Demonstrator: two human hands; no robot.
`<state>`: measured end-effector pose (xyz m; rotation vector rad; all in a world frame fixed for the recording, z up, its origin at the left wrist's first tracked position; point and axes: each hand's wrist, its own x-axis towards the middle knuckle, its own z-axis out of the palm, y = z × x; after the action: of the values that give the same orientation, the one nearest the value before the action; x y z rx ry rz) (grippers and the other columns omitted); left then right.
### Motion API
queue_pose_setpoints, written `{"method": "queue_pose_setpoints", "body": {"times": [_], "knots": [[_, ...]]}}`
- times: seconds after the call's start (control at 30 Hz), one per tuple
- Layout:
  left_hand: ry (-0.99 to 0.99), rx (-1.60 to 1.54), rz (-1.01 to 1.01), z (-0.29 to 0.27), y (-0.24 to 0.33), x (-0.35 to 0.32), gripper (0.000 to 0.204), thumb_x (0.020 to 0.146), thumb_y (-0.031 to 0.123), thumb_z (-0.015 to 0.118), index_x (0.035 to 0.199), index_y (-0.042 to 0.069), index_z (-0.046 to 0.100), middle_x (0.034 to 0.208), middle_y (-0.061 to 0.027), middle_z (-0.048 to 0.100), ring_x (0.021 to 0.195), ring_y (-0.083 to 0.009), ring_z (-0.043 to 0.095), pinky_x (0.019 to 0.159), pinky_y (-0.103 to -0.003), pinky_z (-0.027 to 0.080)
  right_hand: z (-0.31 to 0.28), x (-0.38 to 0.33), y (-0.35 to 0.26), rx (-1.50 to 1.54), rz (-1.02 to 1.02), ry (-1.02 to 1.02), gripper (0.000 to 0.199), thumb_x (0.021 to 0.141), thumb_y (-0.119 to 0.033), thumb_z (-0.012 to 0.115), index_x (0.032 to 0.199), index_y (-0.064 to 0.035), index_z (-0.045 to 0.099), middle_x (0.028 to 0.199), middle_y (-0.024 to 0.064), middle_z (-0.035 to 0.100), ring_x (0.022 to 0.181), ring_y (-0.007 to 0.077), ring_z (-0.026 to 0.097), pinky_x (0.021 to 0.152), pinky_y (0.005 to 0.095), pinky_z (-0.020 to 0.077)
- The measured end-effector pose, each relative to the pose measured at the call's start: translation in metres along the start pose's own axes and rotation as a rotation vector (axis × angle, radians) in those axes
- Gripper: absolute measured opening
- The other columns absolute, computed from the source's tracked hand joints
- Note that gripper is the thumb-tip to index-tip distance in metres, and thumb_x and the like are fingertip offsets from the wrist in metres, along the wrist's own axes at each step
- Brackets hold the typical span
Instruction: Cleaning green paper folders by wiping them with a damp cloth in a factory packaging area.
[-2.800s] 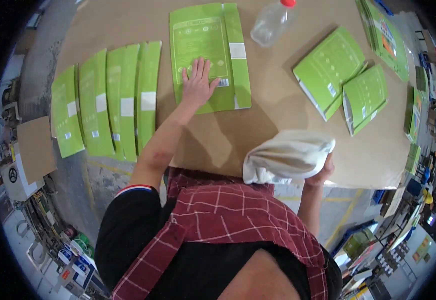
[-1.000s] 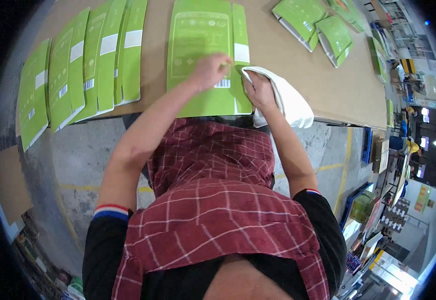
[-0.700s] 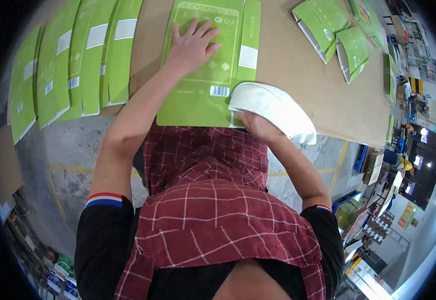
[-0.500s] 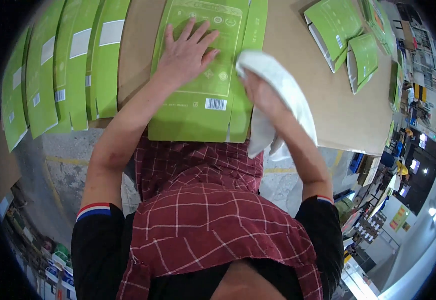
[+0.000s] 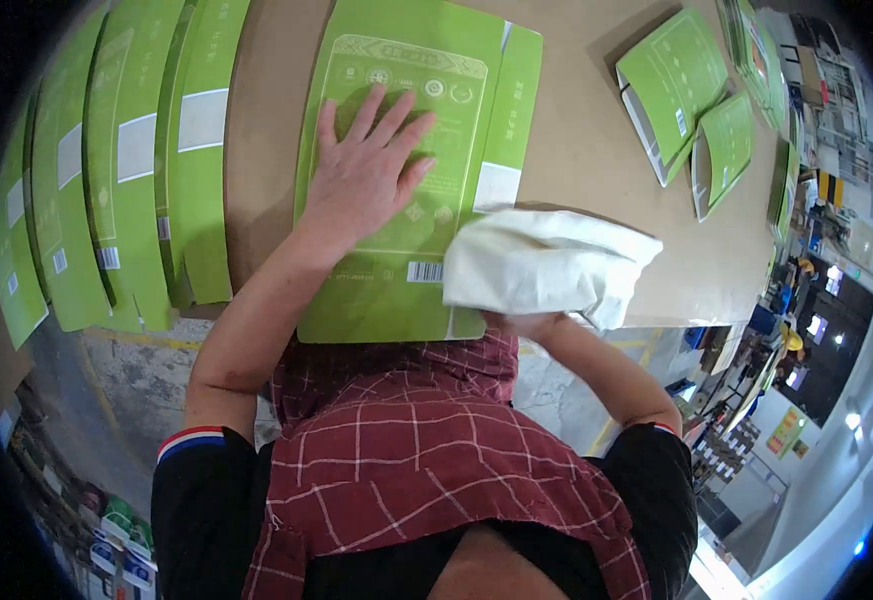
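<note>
Head view: L hand flat on green carton, R hand holding white cloth at carton's lower right corner.

L hand (image 5: 365,175) lies palm down, fingers (image 5: 394,108) spread, on the printed face of a flat green carton (image 5: 397,290) that rests on the brown desk (image 5: 597,170), its near edge overhanging the desk edge toward the person. R hand (image 5: 525,322) is mostly hidden under a bunched white cloth (image 5: 547,262), which touches the carton's right edge beside the barcode and spreads onto the desk. To the left, a row of overlapping green cartons (image 5: 127,170) w/ white panels. At upper right, well apart, folded green cartons (image 5: 687,90). Person wears a red checked apron (image 5: 437,470) over dark sleeves.
</note>
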<state>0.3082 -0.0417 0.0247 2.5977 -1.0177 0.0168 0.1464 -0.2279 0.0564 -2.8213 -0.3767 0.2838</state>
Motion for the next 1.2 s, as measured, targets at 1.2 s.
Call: {"method": "queue_pose_setpoints", "body": {"times": [1.2], "knots": [[0.057,-0.161,-0.013,0.001,-0.006,0.000,0.040,0.081,0.035,0.051,0.116,0.017,0.048,0.127,-0.0036,0.039,0.122,-0.0232,0.029,0.098,-0.053,0.012,-0.032,0.125,0.027,-0.656,0.006,0.082,0.026,0.081,-0.026,0.049,0.087,-0.0017,0.055,0.088,0.0129,0.056,0.061,0.0199,0.060,0.048,0.0301,0.0500]]}}
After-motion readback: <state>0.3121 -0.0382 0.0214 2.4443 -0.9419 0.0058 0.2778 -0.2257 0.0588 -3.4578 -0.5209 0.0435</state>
